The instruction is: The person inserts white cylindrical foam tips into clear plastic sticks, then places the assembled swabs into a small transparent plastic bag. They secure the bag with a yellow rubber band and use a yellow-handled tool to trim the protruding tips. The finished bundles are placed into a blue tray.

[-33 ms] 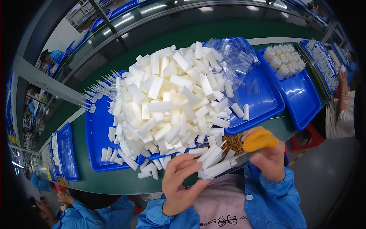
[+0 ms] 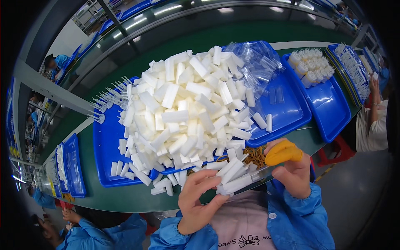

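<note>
My left hand point(image 2: 201, 199) is pinched on the end of a small bundle of white foam blocks point(image 2: 236, 184), with thumb and fingers bent around its left end. My right hand point(image 2: 291, 166) wears yellow finger cots point(image 2: 284, 153). Its thumb and fingers close on a clear plastic tube point(image 2: 261, 173), whose open end meets the right end of the lowest white block. Just behind both hands lie tan rubber bands point(image 2: 255, 156), partly covered by blocks. A large heap of white foam blocks point(image 2: 179, 112) rises in front of me.
Blue trays point(image 2: 109, 146) hold the heap. Loose clear tubes point(image 2: 258, 62) fill the right tray's far end. Farther right, another blue tray point(image 2: 329, 104) carries white-capped parts point(image 2: 310, 66). Thin-stemmed parts point(image 2: 110, 98) stand at the left. Co-workers sit on both sides; a red stool point(image 2: 339, 152) is at right.
My left hand has shifted very slightly to the right with the foam blocks, and the gap between block and right hand looks a little shorter. Everything else stays as it was.
</note>
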A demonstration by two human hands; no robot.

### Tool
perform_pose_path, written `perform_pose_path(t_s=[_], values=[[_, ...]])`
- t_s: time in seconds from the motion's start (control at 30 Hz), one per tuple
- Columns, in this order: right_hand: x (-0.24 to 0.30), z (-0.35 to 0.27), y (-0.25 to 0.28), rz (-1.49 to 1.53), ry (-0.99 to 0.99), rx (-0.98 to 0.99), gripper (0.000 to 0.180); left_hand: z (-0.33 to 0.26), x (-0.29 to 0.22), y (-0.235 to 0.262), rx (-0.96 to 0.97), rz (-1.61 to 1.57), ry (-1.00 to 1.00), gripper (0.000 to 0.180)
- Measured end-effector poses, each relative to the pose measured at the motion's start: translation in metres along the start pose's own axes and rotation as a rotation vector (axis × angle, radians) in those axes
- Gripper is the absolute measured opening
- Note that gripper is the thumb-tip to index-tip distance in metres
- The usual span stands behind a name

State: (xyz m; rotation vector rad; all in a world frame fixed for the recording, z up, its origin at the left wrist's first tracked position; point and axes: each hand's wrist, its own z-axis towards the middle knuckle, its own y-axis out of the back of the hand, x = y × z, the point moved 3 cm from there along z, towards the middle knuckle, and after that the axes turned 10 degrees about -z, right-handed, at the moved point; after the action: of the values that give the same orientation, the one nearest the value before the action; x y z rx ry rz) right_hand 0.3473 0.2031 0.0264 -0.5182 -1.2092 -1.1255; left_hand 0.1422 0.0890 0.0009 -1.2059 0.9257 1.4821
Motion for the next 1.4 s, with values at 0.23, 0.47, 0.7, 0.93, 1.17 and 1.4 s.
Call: perform_pose_path(t_s=[0.23,0.47,0.7,0.93,1.17,1.4], values=[[0.001,-0.015,-0.008,-0.155,0.069,-0.14,0.03,-0.007,0.006,-0.002,-0.031,-0.485,0.167,0.045],[0.027,-0.029,-0.019,-0.15,0.147,-0.144,0.021,-0.011,-0.014,-0.009,0.002,-0.625,0.217,0.043],[0.04,-0.038,-0.026,-0.189,0.215,-0.125,0.026,-0.023,-0.014,-0.01,0.048,-0.572,0.14,0.042],[0.029,-0.009,-0.016,-0.146,0.207,0.101,0.026,-0.019,-0.002,-0.007,-0.001,-0.685,0.197,0.046],[-0.059,0.085,0.066,-0.699,0.055,-0.268,0.027,-0.017,0.005,0.001,-0.102,-0.772,0.183,0.046],[-0.092,0.099,0.063,-1.399,0.137,-0.099,0.033,-0.014,0.0,-0.001,-0.109,-0.808,0.188,0.048]])
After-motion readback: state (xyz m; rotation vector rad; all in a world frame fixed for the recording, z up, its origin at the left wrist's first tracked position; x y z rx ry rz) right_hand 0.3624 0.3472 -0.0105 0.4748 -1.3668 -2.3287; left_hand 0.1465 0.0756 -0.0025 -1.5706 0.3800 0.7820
